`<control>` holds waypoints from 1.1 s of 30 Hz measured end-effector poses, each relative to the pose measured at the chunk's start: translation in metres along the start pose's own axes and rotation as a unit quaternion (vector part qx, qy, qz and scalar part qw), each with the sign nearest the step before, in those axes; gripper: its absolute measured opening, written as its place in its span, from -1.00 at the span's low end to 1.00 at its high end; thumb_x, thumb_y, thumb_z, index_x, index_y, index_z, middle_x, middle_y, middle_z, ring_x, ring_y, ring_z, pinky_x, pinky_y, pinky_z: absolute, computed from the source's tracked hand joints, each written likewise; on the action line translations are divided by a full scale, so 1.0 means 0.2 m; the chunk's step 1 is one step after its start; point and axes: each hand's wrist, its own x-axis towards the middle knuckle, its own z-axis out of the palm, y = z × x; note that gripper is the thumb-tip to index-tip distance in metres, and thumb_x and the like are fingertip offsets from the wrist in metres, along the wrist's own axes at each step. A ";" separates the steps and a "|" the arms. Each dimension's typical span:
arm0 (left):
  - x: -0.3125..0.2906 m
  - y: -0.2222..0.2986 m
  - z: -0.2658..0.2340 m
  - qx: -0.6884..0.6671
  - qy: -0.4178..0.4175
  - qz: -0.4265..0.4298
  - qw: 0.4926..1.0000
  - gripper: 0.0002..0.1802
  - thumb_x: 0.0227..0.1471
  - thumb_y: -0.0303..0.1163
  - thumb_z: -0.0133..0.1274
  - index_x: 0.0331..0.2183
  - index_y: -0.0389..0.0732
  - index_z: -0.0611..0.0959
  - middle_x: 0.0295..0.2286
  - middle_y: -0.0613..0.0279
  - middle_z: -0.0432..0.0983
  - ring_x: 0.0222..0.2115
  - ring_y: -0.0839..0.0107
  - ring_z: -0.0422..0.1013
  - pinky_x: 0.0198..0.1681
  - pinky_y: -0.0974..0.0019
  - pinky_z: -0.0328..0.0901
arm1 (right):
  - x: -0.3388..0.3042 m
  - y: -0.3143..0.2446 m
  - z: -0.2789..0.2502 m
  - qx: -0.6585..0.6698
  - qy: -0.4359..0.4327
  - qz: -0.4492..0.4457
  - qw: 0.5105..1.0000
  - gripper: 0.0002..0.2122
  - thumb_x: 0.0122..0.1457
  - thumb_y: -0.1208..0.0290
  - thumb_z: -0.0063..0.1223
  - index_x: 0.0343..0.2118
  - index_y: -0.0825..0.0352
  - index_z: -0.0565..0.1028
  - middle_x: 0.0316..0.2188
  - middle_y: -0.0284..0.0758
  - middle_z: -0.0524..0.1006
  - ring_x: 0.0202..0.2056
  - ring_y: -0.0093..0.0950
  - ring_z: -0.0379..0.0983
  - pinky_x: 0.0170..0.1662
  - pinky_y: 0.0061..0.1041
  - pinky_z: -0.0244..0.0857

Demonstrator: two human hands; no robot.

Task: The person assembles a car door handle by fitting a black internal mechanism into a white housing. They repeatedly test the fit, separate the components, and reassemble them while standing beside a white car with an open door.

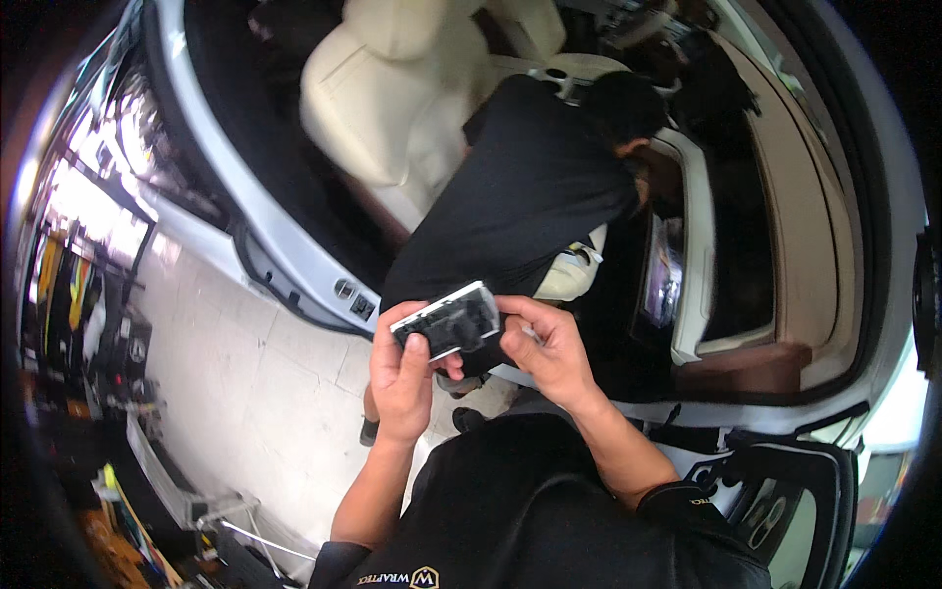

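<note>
In front of my chest, my left hand (400,378) grips a small rectangular black part with a silver-white edge (446,322), its thumb on the near face and its fingers behind. The part is tilted, its right end higher. Its dark, recessed side faces up, and its exact kind cannot be made out. At its right end is my right hand (551,353), the index finger reaching the part's upper right corner. The right thumb and other fingers are curled in, with a small pale spot between them that is too small to name.
Just beyond my hands, a person in black (520,177) leans into a car's open doorway. A cream seat (378,108) stands behind them. The silver door sill (265,221) runs along the left, the open door (785,510) is at lower right, and a cluttered rack (78,285) lines the pale floor (231,393).
</note>
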 end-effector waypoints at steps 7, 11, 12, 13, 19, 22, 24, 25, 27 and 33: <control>-0.25 0.21 -0.19 0.034 0.044 0.110 0.992 -0.59 0.39 -0.24 0.06 0.10 -0.27 0.42 0.01 -0.08 0.53 -0.29 0.44 0.53 -0.28 0.39 0.48 | 0.08 -0.04 0.33 0.183 -0.175 0.043 0.967 -0.47 0.40 0.05 0.14 0.13 0.50 0.52 -0.56 -0.61 0.35 -0.63 -0.83 0.09 -0.55 -0.69 -0.04; -0.36 0.28 -0.26 0.054 0.052 0.148 0.986 -0.61 0.38 -0.24 0.07 0.08 -0.28 0.44 0.08 -0.11 0.46 -0.23 0.43 0.52 -0.26 0.41 0.48 | 0.08 -0.04 0.47 0.220 -0.185 0.109 0.952 -0.53 0.46 0.09 0.04 0.10 0.50 0.53 -0.61 -0.65 0.22 -0.65 -0.83 -0.04 -0.57 -0.68 -0.15; -0.39 0.29 -0.28 0.061 0.060 0.153 0.985 -0.61 0.38 -0.24 0.07 0.08 -0.28 0.44 0.08 -0.10 0.46 -0.23 0.43 0.53 -0.26 0.41 0.48 | 0.07 -0.04 0.50 0.211 -0.176 0.128 0.953 -0.56 0.48 0.13 0.02 0.11 0.49 0.53 -0.61 -0.65 0.21 -0.64 -0.82 -0.03 -0.56 -0.68 -0.15; -0.41 0.29 -0.30 0.068 0.067 0.159 0.983 -0.61 0.38 -0.25 0.07 0.08 -0.28 0.44 0.08 -0.10 0.46 -0.23 0.42 0.53 -0.25 0.40 0.48 | 0.06 -0.05 0.53 0.209 -0.171 0.138 0.953 -0.58 0.49 0.16 -0.01 0.11 0.49 0.52 -0.60 -0.65 0.21 -0.63 -0.82 -0.03 -0.55 -0.68 -0.14; -0.51 0.32 -0.43 0.110 0.086 0.197 0.970 -0.61 0.34 -0.26 0.10 0.06 -0.27 0.46 0.07 -0.18 0.45 -0.17 0.37 0.53 -0.24 0.38 0.49 | 0.03 -0.09 0.61 0.102 -0.193 0.090 0.972 -0.64 0.51 0.32 -0.09 0.17 0.52 0.44 -0.60 -0.61 0.21 -0.59 -0.80 0.02 -0.52 -0.70 -0.08; -0.54 0.33 -0.45 0.126 0.089 0.189 0.970 -0.59 0.32 -0.20 0.14 0.05 -0.25 0.47 0.06 -0.23 0.46 -0.21 0.34 0.54 -0.26 0.36 0.50 | 0.04 -0.07 0.62 0.065 -0.243 0.032 0.967 -0.49 0.47 0.14 0.04 0.24 0.52 0.40 -0.58 -0.62 0.23 -0.55 -0.81 0.05 -0.48 -0.69 -0.08; -0.56 0.35 -0.47 0.129 0.087 0.184 0.971 -0.59 0.32 -0.22 0.14 0.05 -0.24 0.48 0.07 -0.22 0.46 -0.21 0.35 0.54 -0.25 0.36 0.50 | 0.05 -0.06 0.62 0.046 -0.282 -0.025 0.958 -0.45 0.46 0.10 0.06 0.28 0.49 0.38 -0.54 -0.65 0.27 -0.49 -0.83 0.09 -0.41 -0.71 -0.05; -0.56 0.35 -0.47 0.124 0.084 0.183 0.972 -0.60 0.32 -0.23 0.14 0.05 -0.24 0.48 0.08 -0.22 0.46 -0.21 0.36 0.54 -0.25 0.36 0.51 | 0.05 -0.05 0.63 0.025 -0.278 -0.003 0.960 -0.42 0.44 0.07 0.08 0.28 0.49 0.38 -0.53 -0.65 0.28 -0.48 -0.84 0.10 -0.40 -0.72 -0.04; -0.55 0.35 -0.47 0.115 0.074 0.175 0.975 -0.62 0.32 -0.28 0.13 0.06 -0.25 0.49 0.10 -0.18 0.44 -0.15 0.37 0.52 -0.19 0.37 0.50 | 0.05 -0.04 0.64 0.029 -0.275 0.006 0.961 -0.37 0.41 0.03 0.12 0.30 0.50 0.36 -0.52 -0.65 0.30 -0.47 -0.84 0.11 -0.38 -0.73 -0.03; -0.50 0.38 -0.47 0.142 0.053 0.158 0.976 -0.61 0.32 -0.33 0.14 0.09 -0.28 0.51 0.13 -0.03 0.40 0.06 0.29 0.39 0.14 0.23 0.31 | 0.05 0.00 0.65 0.040 -0.228 -0.005 0.973 -0.35 0.40 0.00 0.11 0.31 0.48 0.36 -0.52 -0.64 0.36 -0.48 -0.85 0.15 -0.42 -0.73 -0.01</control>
